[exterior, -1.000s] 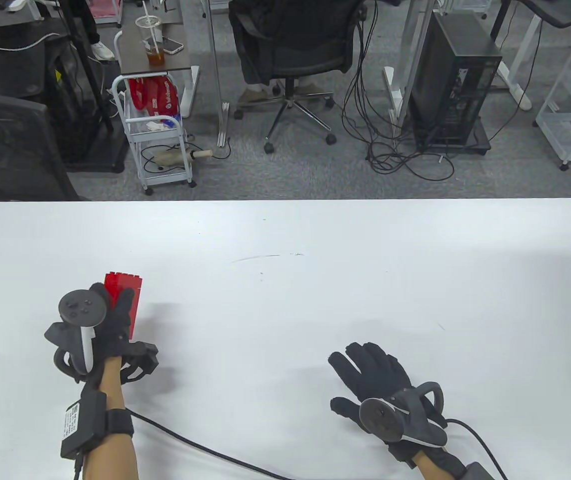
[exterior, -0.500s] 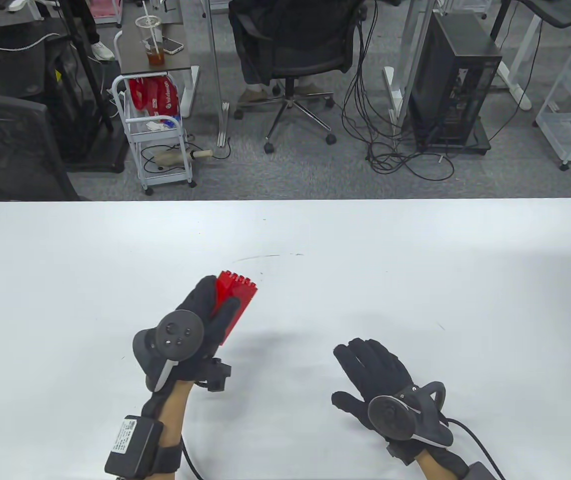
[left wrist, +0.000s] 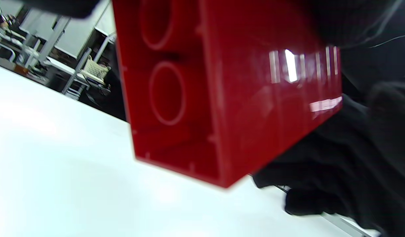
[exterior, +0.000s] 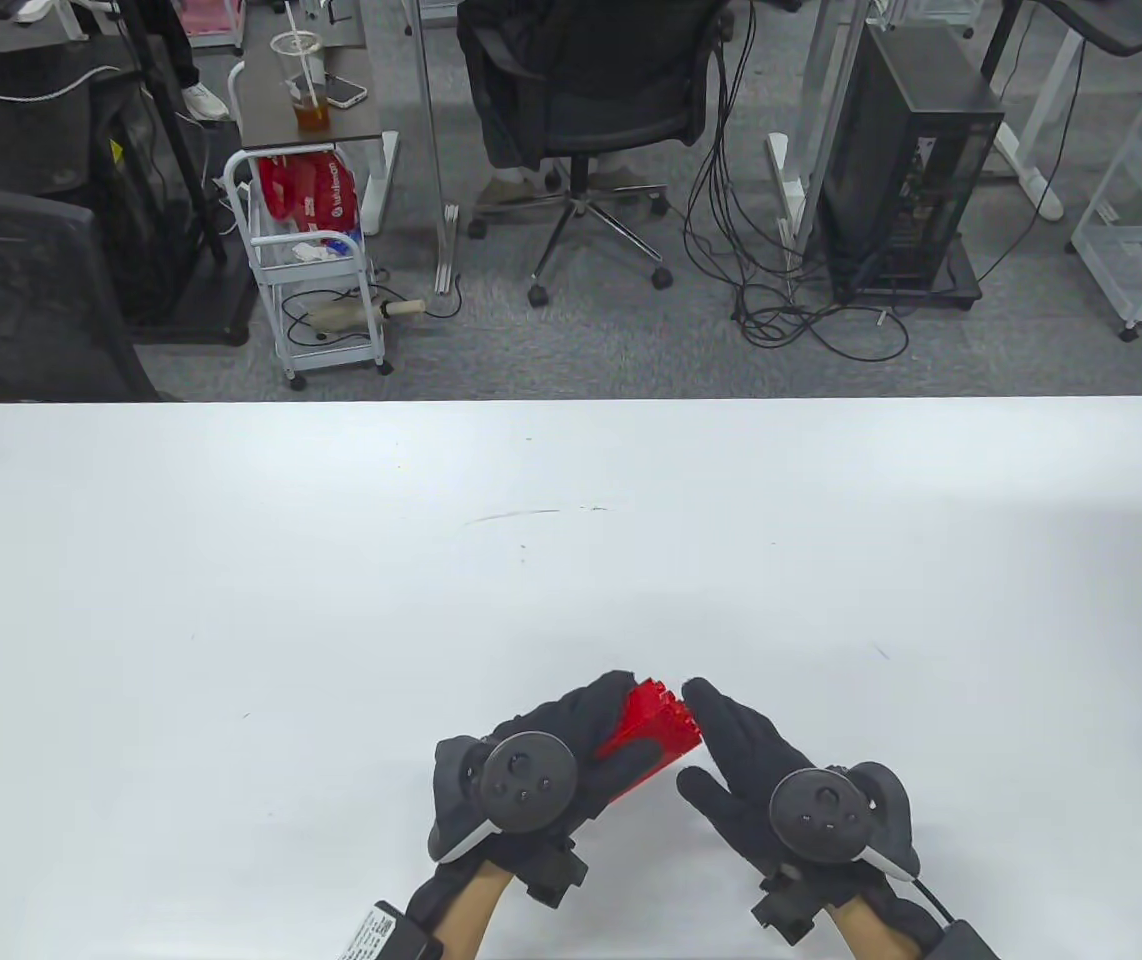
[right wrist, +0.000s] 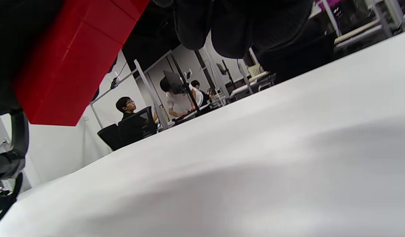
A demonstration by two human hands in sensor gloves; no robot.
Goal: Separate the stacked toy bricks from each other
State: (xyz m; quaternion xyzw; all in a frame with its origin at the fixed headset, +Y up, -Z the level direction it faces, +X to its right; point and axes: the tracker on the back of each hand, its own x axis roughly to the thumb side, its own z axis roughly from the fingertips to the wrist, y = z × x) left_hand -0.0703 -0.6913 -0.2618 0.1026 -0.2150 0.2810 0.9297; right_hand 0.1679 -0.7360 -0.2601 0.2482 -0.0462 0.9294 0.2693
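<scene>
A stack of red toy bricks [exterior: 653, 727] is held above the white table [exterior: 571, 560] near its front edge, studs pointing right. My left hand [exterior: 599, 735] grips the stack around its lower part. My right hand [exterior: 706, 740] is open, with its fingers [exterior: 721, 715] stretched along the studded end and its thumb just below. I cannot tell if they touch it. The left wrist view shows the stack's hollow underside [left wrist: 222, 92] close up. The right wrist view shows the stack [right wrist: 77, 59] at the top left and my right fingers [right wrist: 195, 23] beside it.
Beyond the table's far edge stand an office chair [exterior: 586, 90], a white cart [exterior: 316, 260] and a black computer tower [exterior: 906, 160] on the floor.
My left hand has carried the red stack from the table's left side to the front middle. My right hand has moved left and up to meet the stack's studded end.
</scene>
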